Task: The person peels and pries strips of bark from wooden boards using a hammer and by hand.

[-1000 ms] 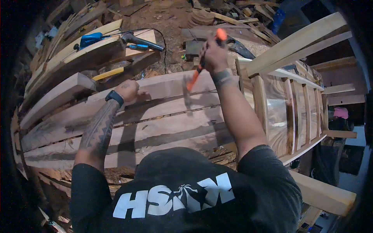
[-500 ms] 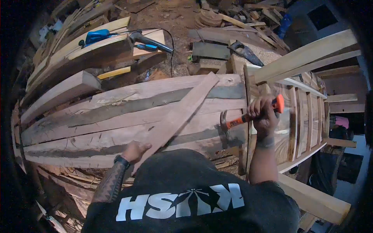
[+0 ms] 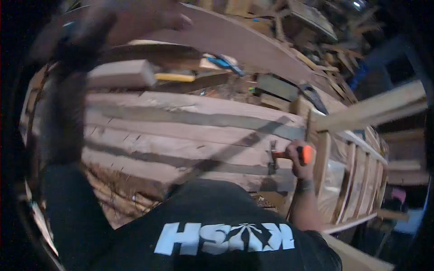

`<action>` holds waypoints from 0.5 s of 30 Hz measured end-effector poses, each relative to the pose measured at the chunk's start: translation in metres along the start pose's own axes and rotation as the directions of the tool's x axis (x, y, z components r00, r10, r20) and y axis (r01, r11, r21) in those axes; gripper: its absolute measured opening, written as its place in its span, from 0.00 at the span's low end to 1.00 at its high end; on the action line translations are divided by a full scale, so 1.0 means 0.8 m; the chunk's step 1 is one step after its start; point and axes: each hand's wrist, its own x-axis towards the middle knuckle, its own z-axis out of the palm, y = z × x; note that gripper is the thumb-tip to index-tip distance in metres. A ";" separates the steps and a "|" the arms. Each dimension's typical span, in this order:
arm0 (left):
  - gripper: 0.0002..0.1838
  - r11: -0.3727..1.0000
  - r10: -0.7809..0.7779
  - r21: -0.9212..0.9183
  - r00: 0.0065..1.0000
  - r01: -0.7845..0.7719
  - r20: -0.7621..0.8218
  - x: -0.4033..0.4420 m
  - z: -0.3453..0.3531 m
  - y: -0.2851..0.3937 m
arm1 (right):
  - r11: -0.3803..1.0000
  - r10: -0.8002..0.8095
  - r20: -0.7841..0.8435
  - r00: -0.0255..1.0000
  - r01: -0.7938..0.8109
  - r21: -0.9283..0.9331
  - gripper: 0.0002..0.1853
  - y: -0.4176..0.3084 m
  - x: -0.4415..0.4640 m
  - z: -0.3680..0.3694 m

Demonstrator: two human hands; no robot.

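My right hand (image 3: 298, 158) is wrapped round the orange handle of a hammer (image 3: 281, 155), its metal head over the right part of the planks (image 3: 190, 149). Raised high at the upper left, my left hand (image 3: 140, 18) is blurred by motion. Its fingertips meet a long loose board (image 3: 239, 38) that stretches from the upper left down towards the right, above the planks. The hand looks closed on this board. A long dark shadow crosses the planks diagonally.
A slatted wooden frame (image 3: 348, 176) stands at the right, with a beam (image 3: 375, 106) jutting above it. A handsaw (image 3: 313, 98) lies near its top corner. Beyond the planks are a blue tool (image 3: 224, 63), a yellow strip (image 3: 175, 77) and scrap wood.
My left hand has lifted the loose board off the planks, up and away to the far side. The hammer stays in my right hand. The view has shifted.
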 end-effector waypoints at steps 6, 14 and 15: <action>0.19 0.888 0.447 0.049 0.832 -0.457 -0.330 0.080 -0.047 0.085 | 0.994 0.104 -0.039 0.994 -0.102 0.049 0.10 -0.018 -0.023 0.014; 0.18 0.535 0.701 0.164 0.327 -0.829 -0.634 0.128 -0.073 0.197 | 0.993 0.093 0.020 0.995 -0.091 -0.078 0.08 0.007 0.017 0.045; 0.18 0.505 0.701 0.156 0.298 -0.849 -0.648 0.127 -0.060 0.187 | 0.987 -0.024 0.004 1.000 0.025 -0.161 0.08 0.022 0.010 0.049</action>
